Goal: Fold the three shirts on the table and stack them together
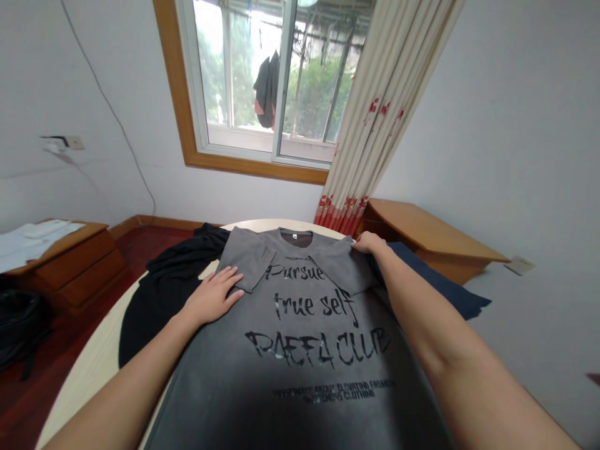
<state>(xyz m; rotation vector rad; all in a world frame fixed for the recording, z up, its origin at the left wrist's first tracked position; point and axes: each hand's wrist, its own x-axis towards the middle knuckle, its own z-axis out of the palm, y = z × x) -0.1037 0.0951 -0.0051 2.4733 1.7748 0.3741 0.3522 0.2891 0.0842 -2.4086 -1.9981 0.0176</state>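
A grey T-shirt (300, 362) with black lettering lies face up on a round pale table (89, 369), both sleeves folded in over the chest. My left hand (213, 297) lies flat on the folded left sleeve, fingers spread and open. My right hand (370, 242) rests at the shirt's right shoulder edge, its fingers curled down onto the cloth there; whether it pinches the fabric I cannot make out.
A black garment (164, 287) lies left of the shirt, a dark blue one (445, 287) to its right. Wooden cabinets stand at left (70, 259) and right (422, 234). A window (276, 81) and a curtain (375, 119) are behind.
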